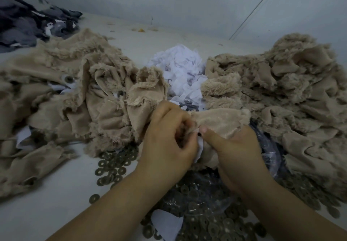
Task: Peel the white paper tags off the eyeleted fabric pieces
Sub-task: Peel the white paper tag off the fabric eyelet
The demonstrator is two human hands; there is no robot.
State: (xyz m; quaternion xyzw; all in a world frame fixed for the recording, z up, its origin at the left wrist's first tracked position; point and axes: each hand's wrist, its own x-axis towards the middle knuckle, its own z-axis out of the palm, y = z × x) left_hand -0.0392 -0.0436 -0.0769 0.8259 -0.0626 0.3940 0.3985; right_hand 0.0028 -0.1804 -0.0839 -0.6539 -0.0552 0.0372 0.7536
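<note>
Both hands meet over the table. The left hand [167, 137] and right hand [236, 152] pinch a fuzzy tan fabric piece [217, 122] with a thin white paper tag [200, 147] between them. Crumpled white tags [180, 71] pile behind.

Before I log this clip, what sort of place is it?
Probably a small garment or soft-goods workshop bench. Heaps of cut beige plush fabric pieces flank a pile of peeled white paper tags, and loose metal eyelet rings lie scattered on the table.
</note>
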